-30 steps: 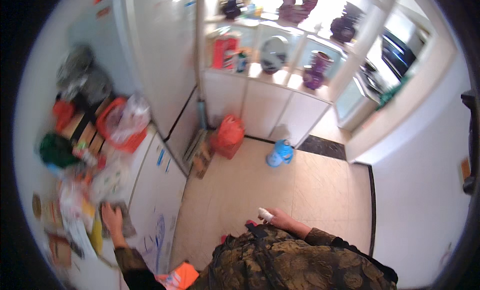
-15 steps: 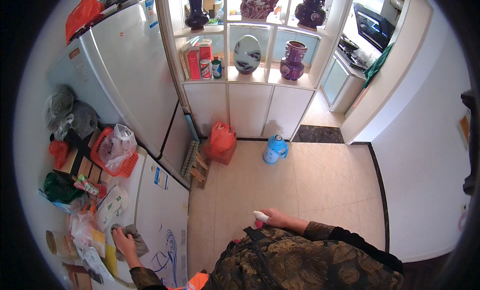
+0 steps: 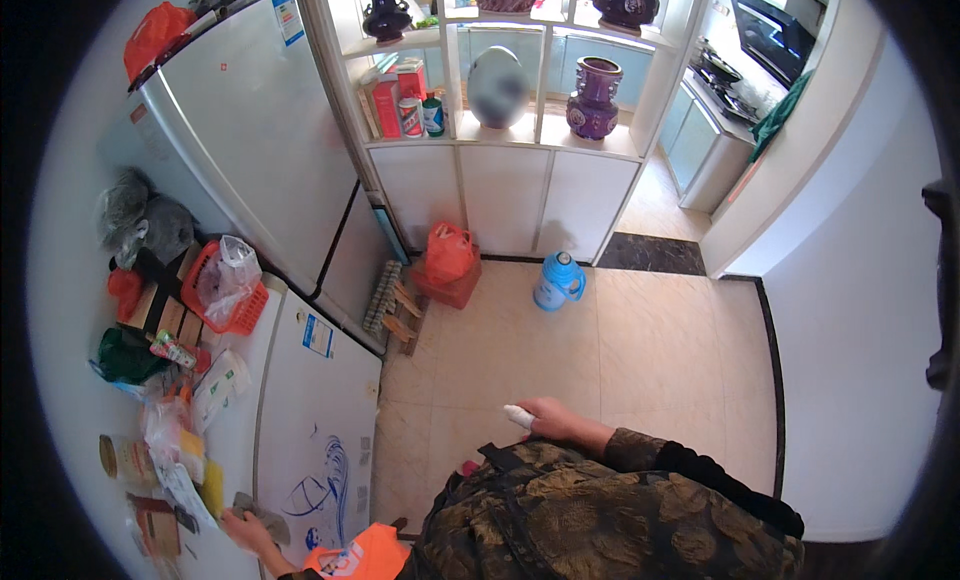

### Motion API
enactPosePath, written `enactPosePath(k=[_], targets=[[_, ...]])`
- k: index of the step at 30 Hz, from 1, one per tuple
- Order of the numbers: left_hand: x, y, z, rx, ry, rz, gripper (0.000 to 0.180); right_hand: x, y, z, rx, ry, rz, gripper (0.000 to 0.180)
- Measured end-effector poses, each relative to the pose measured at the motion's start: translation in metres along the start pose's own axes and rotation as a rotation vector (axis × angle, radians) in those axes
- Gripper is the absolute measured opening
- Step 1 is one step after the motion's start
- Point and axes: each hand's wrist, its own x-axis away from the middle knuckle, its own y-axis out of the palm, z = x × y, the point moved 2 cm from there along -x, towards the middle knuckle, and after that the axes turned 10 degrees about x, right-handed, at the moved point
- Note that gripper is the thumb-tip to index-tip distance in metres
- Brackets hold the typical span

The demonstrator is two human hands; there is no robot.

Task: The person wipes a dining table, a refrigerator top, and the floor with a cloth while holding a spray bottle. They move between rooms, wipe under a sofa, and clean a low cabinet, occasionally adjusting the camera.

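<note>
Grey cloth (image 3: 272,526) is lying under the person's left hand (image 3: 248,529) on the top of the white chest freezer (image 3: 262,345), close to its front edge. The left hand is touching the cloth, though I cannot tell whether its fingers are gripping it or only pressing. A yellow item (image 3: 212,488) is lying just beyond that hand, and a white packet (image 3: 220,390) is resting farther along. Toward the refrigerator (image 3: 250,130), a red basket (image 3: 240,318) is holding a clear plastic bag (image 3: 238,270). The right hand (image 3: 555,420), with a white wrapping (image 3: 519,416) on one digit, is hovering in front of the body; I cannot tell whether it is holding anything. Beyond it, a blue jug (image 3: 558,283) is standing upright on the floor (image 3: 510,350).
</note>
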Motion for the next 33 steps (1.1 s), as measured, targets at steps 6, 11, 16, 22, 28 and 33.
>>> enactPosePath(k=[6, 11, 16, 22, 28, 33], targets=[[0.080, -0.050, 0.045, 0.921, -0.385, 0.143, 0.052, -0.012, -0.041, 0.036, 0.098, -0.139, -0.055, 0.031], [0.241, -0.095, 0.134, 1.763, -0.832, 0.031, 0.051, -0.022, -0.052, 0.078, 0.108, -0.163, -0.251, 0.031], [0.369, -0.120, 0.170, 2.018, -1.028, 0.097, 0.055, -0.027, -0.033, 0.082, 0.155, -0.183, -0.442, 0.029], [0.469, -0.129, 0.167, 2.122, -0.923, 0.240, 0.040, -0.026, 0.009, 0.053, 0.038, -0.225, -0.692, 0.027], [0.573, -0.142, 0.123, 2.096, -1.171, 0.662, 0.035, -0.001, 0.063, 0.006, 0.066, -0.231, -0.963, 0.036], [0.673, -0.169, 0.082, 2.038, -1.188, 0.945, 0.036, 0.061, 0.139, -0.044, 0.222, -0.321, -1.143, 0.042]])
